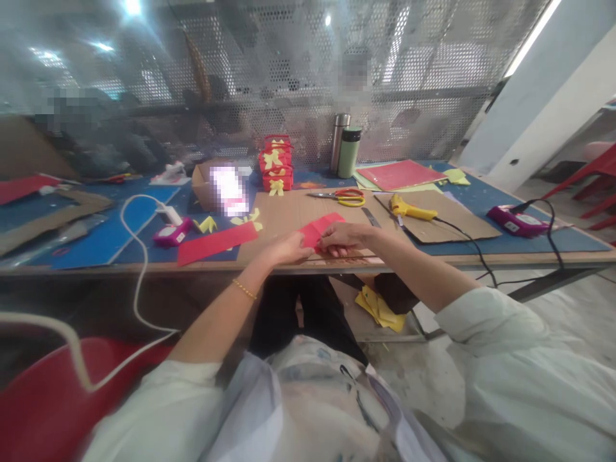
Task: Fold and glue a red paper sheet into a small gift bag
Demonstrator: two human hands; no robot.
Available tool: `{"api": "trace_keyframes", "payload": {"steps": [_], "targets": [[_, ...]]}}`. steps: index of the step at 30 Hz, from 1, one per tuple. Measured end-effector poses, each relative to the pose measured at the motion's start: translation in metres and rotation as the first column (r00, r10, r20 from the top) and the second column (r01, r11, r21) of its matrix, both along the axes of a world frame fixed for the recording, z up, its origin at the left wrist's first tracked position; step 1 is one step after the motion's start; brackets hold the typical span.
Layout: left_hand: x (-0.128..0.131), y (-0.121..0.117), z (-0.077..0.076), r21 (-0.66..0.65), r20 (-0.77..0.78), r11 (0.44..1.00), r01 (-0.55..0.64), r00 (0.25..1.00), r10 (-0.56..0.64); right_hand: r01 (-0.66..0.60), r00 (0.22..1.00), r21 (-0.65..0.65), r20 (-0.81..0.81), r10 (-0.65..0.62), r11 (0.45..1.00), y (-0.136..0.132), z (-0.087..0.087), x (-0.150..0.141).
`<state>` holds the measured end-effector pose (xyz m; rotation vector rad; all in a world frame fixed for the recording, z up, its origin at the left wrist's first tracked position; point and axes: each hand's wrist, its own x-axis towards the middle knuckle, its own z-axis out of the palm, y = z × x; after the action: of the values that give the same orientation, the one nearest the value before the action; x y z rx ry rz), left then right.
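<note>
A creased piece of red paper (321, 226) lies between my two hands at the front of the cardboard sheet (283, 206). My left hand (291, 247) grips its left edge. From the other side, my right hand (344, 239) pinches its near right part, fingers curled. A longer red paper strip (219, 244) rests to the left of my left hand. Beyond my hands lie scissors (341, 197) with red and yellow handles. A dark flat strip (370, 217) is beside my right hand.
A yellow glue gun (412, 208) lies on cardboard at right, its cord running to a purple power block (517, 220). Red boxes with yellow bows (276, 163), a green bottle (349, 153) and a steel flask (339, 138) stand behind. A white cable (139, 276) hangs over the left edge.
</note>
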<state>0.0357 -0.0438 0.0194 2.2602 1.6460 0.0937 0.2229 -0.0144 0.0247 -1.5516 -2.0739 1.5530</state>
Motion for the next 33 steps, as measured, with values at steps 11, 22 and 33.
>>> {"api": "trace_keyframes", "payload": {"steps": [11,22,33], "targets": [[-0.005,0.008,-0.006,0.034,0.031,0.999,0.019,0.999,-0.02,0.021,0.998,-0.033,-0.053,-0.023,0.999,-0.001,-0.006,0.005],[0.006,0.009,-0.004,0.128,-0.104,0.989,-0.071,0.991,0.085,-0.14,0.975,0.112,-0.158,0.157,0.984,0.004,-0.02,0.015],[-0.014,-0.023,-0.04,0.503,-0.082,0.864,0.009,0.996,0.038,-0.293,0.942,0.249,-0.091,0.323,0.923,0.003,-0.022,0.019]]}}
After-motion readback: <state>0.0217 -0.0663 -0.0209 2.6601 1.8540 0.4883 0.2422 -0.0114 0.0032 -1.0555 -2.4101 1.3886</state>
